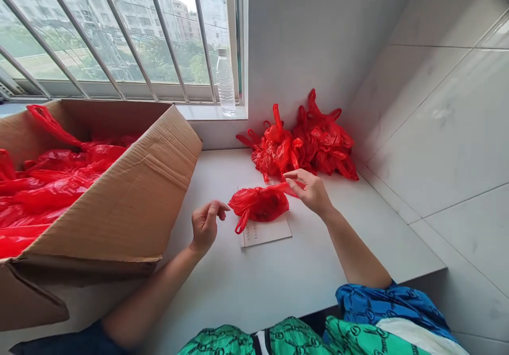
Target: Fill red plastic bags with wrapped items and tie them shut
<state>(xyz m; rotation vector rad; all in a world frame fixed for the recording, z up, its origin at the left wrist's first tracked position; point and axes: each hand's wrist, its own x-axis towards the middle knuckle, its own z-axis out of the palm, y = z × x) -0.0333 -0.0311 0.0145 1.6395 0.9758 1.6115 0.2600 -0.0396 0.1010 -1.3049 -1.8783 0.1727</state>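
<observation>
A red plastic bag [260, 204] with a loop handle lies bunched on a flat white board [270, 231] with small printed marks. My right hand [310, 192] pinches the stretched right end of this bag between thumb and fingers. On the other side, my left hand [205, 223] is held with its fingers curled in, the tips just by the bag's left edge. Nothing shows in its grip. What the bag contains, if anything, cannot be made out.
At left, a large open cardboard box [131, 206] holds many red bags [59, 185]. Knotted red bags [306, 143] are heaped against the back wall. A clear bottle [225, 85] stands on the sill by the barred window. Tiled wall [445, 127] bounds the white tabletop [222, 286] at right.
</observation>
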